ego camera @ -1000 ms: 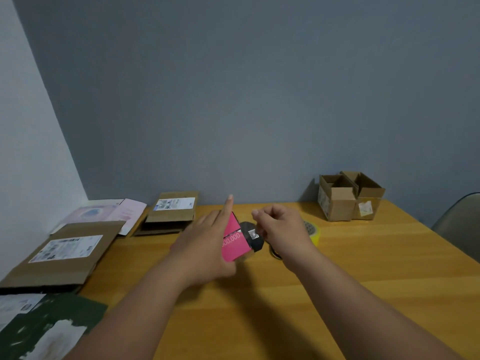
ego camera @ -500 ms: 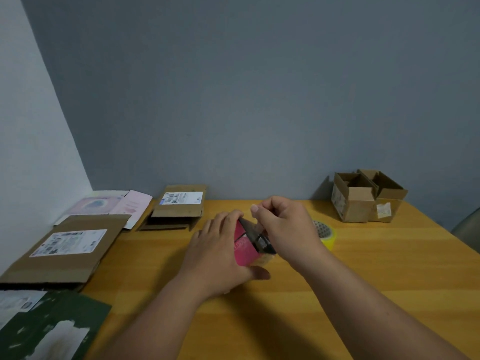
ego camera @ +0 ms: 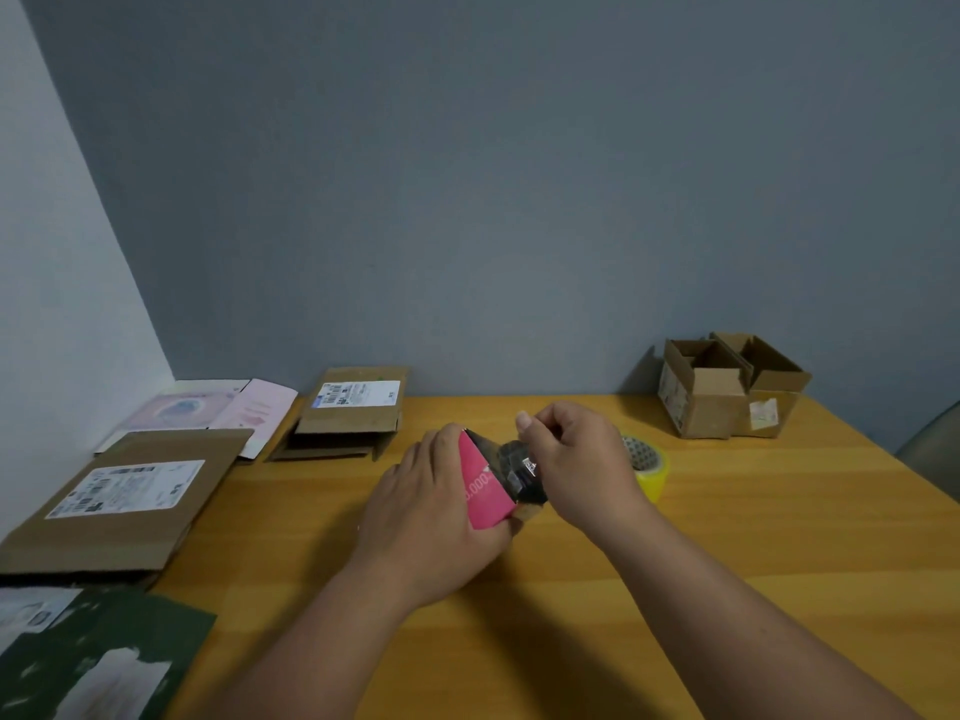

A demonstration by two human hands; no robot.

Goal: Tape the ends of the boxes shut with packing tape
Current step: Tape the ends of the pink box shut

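- The left hand (ego camera: pixel 431 517) is gripping a small pink box (ego camera: pixel 484 485) from its left side, fingers curling over the top edge and thumb tucking under the lower corner — the box is sitting tilted just above the wooden table (ego camera: pixel 727 563).
- The right hand (ego camera: pixel 582 459) is meeting the box at its dark right end, where the end flap (ego camera: pixel 519 467) is showing; its fingers are curling in and the thumb and forefinger are pinching together above that flap. Whether anything is being held between them cannot be told.
- So the box is lying between the two hands — clasped by the left, touched at the end by the right.
- A yellow tape roll (ego camera: pixel 647 465) is lying on the table just behind the right hand, partly hidden by it.
- Two open cardboard boxes (ego camera: pixel 727 387) are standing together at the far right, near the wall.
- Flattened cartons with labels (ego camera: pixel 353 407) are lying along the left side, with pink printed sheets (ego camera: pixel 218 410) behind them and a dark green sheet (ego camera: pixel 104 662) in the near corner.
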